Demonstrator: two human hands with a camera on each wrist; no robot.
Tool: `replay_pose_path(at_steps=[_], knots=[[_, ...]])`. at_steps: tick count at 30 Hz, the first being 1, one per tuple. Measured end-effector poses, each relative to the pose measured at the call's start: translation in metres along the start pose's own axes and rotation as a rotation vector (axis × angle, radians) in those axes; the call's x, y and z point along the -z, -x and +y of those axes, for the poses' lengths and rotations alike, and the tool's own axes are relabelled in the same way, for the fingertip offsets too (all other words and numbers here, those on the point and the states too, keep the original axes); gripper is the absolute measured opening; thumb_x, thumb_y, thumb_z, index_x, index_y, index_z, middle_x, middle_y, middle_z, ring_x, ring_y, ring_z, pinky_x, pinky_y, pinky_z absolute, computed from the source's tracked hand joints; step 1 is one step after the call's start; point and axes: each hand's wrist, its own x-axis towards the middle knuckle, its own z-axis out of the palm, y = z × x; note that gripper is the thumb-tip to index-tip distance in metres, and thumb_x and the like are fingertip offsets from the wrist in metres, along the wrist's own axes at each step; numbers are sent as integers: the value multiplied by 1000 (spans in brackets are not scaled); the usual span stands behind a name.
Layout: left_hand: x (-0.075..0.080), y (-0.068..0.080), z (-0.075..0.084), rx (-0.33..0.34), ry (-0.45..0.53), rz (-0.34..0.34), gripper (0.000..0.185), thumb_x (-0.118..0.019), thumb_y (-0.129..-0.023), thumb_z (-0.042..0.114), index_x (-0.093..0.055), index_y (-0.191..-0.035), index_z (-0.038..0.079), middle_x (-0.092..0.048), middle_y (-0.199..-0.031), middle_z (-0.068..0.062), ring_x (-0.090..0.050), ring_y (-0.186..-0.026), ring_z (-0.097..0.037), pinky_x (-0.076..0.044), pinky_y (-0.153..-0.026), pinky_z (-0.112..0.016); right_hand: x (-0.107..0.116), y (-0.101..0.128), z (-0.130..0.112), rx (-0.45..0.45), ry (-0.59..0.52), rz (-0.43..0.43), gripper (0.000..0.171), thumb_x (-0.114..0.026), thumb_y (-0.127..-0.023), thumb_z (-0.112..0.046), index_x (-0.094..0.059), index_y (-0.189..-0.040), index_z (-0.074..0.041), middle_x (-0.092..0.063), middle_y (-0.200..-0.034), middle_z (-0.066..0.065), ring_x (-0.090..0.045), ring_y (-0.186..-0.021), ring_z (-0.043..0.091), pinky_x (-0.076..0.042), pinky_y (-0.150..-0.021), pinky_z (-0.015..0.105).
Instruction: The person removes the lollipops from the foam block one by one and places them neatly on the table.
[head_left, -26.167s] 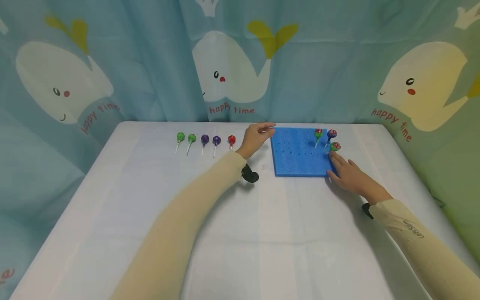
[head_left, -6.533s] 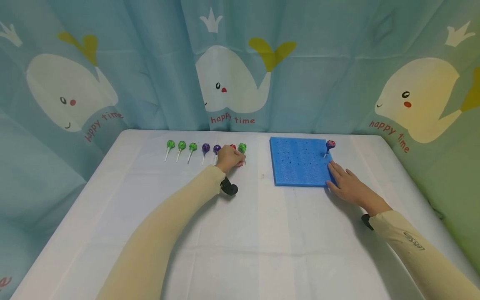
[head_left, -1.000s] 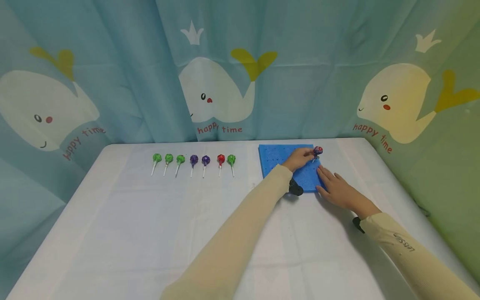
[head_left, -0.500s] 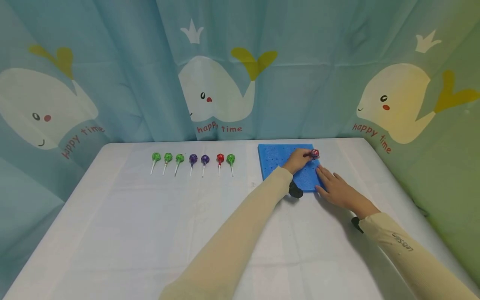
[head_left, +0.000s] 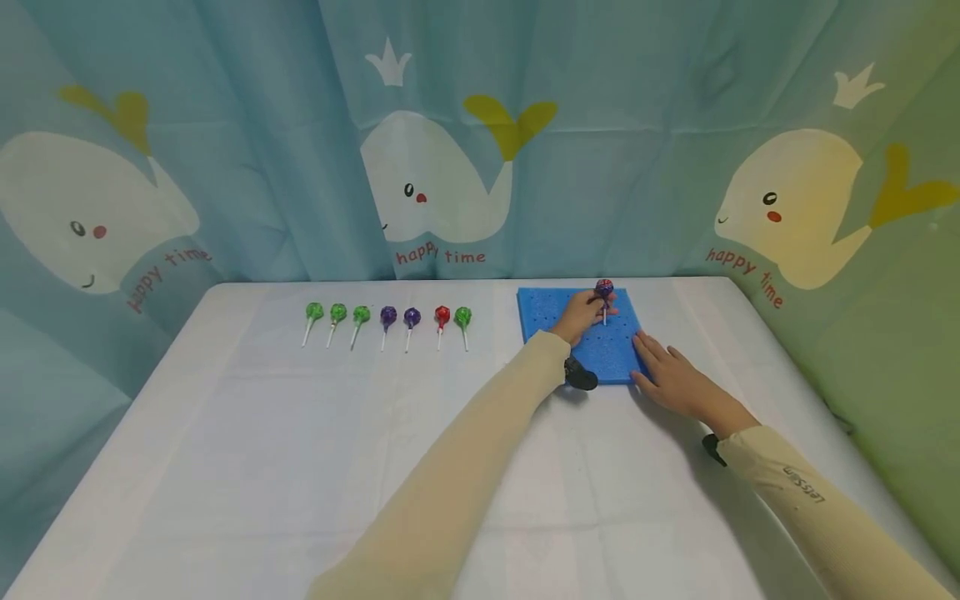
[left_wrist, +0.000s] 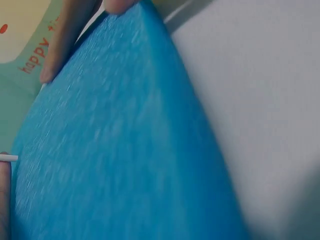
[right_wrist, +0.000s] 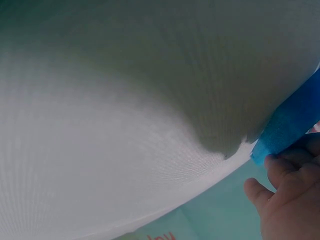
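My left hand [head_left: 577, 317] pinches a lollipop with a purple and red wrapper [head_left: 604, 286] above the blue foam board [head_left: 611, 358]. The candy end points up and the white stick hangs down. In the left wrist view only a bit of white stick [left_wrist: 9, 158] shows beside a finger [left_wrist: 5, 195]. My right hand [head_left: 678, 379] rests against the board's right edge with its fingers extended. The right wrist view has that same right hand [right_wrist: 295, 200] touching the board's edge [right_wrist: 290, 117]. Small holes dot the board's top.
Left of the board several lollipops lie in a row on the white table [head_left: 300, 467]: three green [head_left: 338, 313], two purple [head_left: 387, 317], one red [head_left: 442, 315] and another green [head_left: 463, 317]. A curtain printed with whales [head_left: 442, 183] hangs behind the table.
The purple and red lollipop has come out of the board's back right and moved left in my left hand. Earlier, more lollipops stood in the board and fewer lay in the row. My right hand stays.
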Motion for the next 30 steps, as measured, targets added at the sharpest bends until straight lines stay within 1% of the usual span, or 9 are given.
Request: replay_pose_path(at_steps=[3,7,10,16,19,23,26,30], knots=[[7,4,4,8,-24,-13,34,-34,-102,5,-50,-130,-6,-53,-134,-20,-57,-119,-32,-44,-104,-37,0,1,1,-4,-3,-5,65,-46,-98,-26,-21,-142,14,-18,-149,34,-21,-137,48,-19,-109,65],[17,11,13,3,-64,-23,33,-36,-101,5,-51,-129,-5,-54,-132,-21,-58,-117,-31,-46,-101,-35,0,4,2,-11,-13,-15,65,-44,-99,-26,-20,-143,14,-17,-150,34,-20,-138,48,-17,-110,65],[26,16,19,-3,-92,-43,33,-37,-101,5,-52,-129,-5,-54,-133,-22,-58,-117,-31,-47,-100,-35,-1,4,3,-10,-16,-15,65,-44,-98,-26,-19,-143,14,-16,-151,33,-20,-138,48,-17,-110,65],[50,29,32,-8,-145,-94,35,-39,-101,8,-48,-134,-1,-50,-138,-19,-57,-118,-30,-45,-103,-34,-4,3,4,-10,-13,-17,65,-44,-99,-26,-18,-143,14,-15,-151,33,-19,-139,48,-16,-111,64],[66,36,37,3,-151,-98,36,-40,-101,9,-47,-135,0,-50,-139,-18,-57,-118,-30,-46,-102,-33,-4,2,3,-7,-20,-17,65,-44,-98,-26,-18,-143,14,-15,-151,33,-19,-139,47,-15,-111,64],[89,47,43,19,-167,-66,35,-43,-100,10,-49,-132,-2,-52,-136,-20,-58,-118,-29,-48,-100,-32,-3,1,3,-3,-23,-24,66,-44,-99,-26,-17,-144,14,-14,-151,33,-17,-139,47,-14,-111,64],[105,54,49,21,-192,-24,33,-46,-99,12,-50,-130,-2,-53,-132,-23,-59,-116,-28,-48,-99,-32,-1,0,2,-6,-21,-35,66,-43,-99,-27,-16,-144,14,-13,-151,33,-16,-139,48,-14,-111,64],[123,67,58,28,-208,49,33,-49,-98,13,-52,-128,-1,-56,-130,-22,-61,-114,-27,-49,-98,-32,1,0,2,-9,-20,-41,66,-43,-99,-27,-16,-144,14,-13,-151,34,-16,-139,48,-14,-111,64]])
